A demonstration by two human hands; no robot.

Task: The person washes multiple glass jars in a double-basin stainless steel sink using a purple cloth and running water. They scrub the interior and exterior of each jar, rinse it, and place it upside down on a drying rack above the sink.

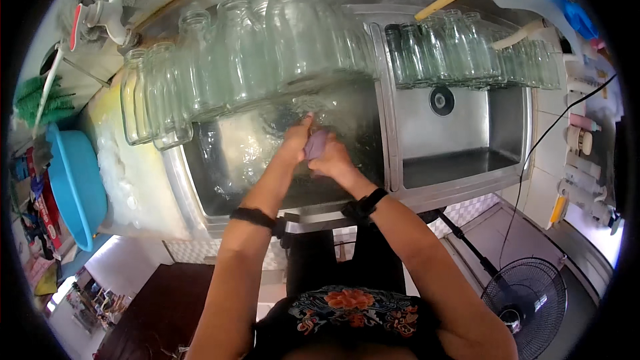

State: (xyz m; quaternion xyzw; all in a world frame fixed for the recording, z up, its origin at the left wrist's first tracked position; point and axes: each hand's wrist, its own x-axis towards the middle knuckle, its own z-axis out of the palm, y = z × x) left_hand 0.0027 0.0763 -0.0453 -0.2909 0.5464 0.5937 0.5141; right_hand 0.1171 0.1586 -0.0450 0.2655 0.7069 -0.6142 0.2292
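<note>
Embroidered flowers are shown on a black top [353, 310] at the lower edge, and from either side of it two bare forearms are stretched up over the sink, each banded in black near the wrist. Between the two hands, above the water [250, 153] of the left basin [210, 201], a mauve cloth [317, 145] is held. By the right hand [335, 159] it is gripped, with the fingers curled round its right side; by the left hand [297, 139] it is met along its left side, but how far those fingers are closed cannot be told, as they are partly hidden. The cloth is bunched into a short wad, its long axis set roughly away from the body, its far end pointed toward the bottles [240, 60] and its near end toward the front rim. Those clear glass bottles are stood upright in a crowded group along the back of the left basin. More jars [443, 53] are lined up behind the right basin [447, 137], where a dark drain [441, 101] is seen. At far left a blue tub [77, 187] is placed; at lower right, a fan [527, 303].
</note>
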